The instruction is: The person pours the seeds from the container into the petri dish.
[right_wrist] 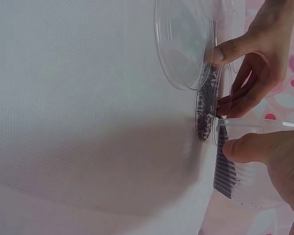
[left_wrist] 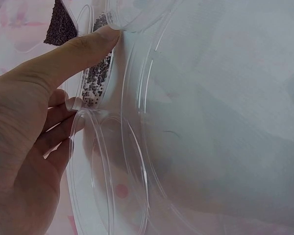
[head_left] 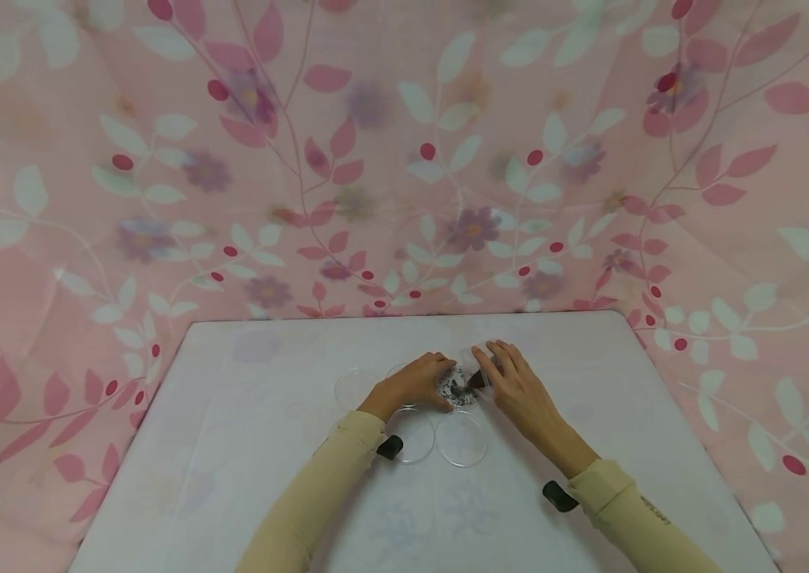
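Observation:
My left hand (head_left: 415,380) holds a clear petri dish (left_wrist: 87,95) at its rim, thumb on the near side and fingers round the far side. Black granules (right_wrist: 206,105) are scattered over the bottom of that dish. Above its right side, my right hand (head_left: 519,395) grips a clear ribbed plastic cup (right_wrist: 242,172), tipped over toward the dish. More black granules (right_wrist: 225,171) lie against the cup's lower wall, close to the dish rim. The right thumb presses on the ribbed side; the other right fingers are hidden in the right wrist view.
More clear round dishes stand close around: one (head_left: 412,437) and another (head_left: 463,440) nearer the body, one (head_left: 350,390) to the left, another partly behind the left hand. All are on a white-covered table (head_left: 247,469). A pink floral curtain (head_left: 390,159) hangs behind.

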Demonstrator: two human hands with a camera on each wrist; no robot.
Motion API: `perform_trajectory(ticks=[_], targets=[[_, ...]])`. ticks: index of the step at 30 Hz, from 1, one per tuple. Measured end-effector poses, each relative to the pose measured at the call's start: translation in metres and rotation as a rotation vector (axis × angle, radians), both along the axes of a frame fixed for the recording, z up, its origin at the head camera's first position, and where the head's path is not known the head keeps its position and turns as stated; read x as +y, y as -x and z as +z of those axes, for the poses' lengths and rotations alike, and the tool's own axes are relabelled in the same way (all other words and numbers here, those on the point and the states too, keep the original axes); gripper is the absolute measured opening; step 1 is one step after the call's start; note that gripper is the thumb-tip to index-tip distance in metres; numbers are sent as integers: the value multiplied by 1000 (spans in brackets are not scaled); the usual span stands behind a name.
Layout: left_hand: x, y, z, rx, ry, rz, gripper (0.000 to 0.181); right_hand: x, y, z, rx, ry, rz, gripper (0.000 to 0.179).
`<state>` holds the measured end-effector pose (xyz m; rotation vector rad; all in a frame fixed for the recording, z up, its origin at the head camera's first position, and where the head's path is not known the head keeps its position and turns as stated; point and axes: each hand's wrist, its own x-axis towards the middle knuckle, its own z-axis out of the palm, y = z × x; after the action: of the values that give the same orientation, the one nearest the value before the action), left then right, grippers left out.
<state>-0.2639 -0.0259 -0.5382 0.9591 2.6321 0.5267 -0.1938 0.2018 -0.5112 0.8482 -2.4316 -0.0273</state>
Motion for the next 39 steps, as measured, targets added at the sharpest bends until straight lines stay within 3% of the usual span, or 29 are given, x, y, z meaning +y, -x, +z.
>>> perform_trajectory(ticks=[16, 39], targets=[[-1, 1, 0, 7, 1, -21, 90, 2, -1, -1, -18, 7, -26, 94], [-1, 0, 0, 5, -22, -25, 90, 7, -6, 0, -157, 259, -65, 101]])
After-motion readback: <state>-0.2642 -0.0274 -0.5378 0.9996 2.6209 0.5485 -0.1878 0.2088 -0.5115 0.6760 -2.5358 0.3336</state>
